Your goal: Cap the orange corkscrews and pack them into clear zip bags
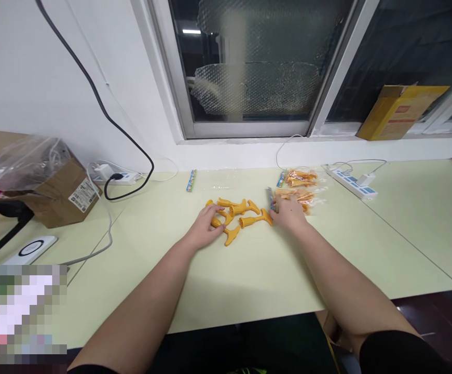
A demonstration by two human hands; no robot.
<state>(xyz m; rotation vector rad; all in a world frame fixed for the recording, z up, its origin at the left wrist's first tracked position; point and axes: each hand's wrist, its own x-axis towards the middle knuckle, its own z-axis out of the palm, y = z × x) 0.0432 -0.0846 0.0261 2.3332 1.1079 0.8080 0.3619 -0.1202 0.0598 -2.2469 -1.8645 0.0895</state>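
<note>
Several yellow T-handled plastic pieces with hollow, cup-like ends lie loosely grouped on the table; one yellow T-handled piece (251,220) is at the right of the group. My left hand (204,228) rests at the left side of the group, its thumb and fingers apart and touching pieces there. My right hand (291,212) is over a clear plastic packet (306,196) of orange-yellow pieces, its fingers closed at the packet's coloured header end. My palm hides part of that packet. Just behind it lies a similar clear packet (302,177) with a coloured header.
A flat clear bag (221,179) with a coloured header strip (191,181) lies behind the loose pieces. Power strips (354,183) and cables are along the wall. A cardboard box (64,195) stands left, near a white round-marked pad (31,249). A yellow carton (402,113) leans at the window.
</note>
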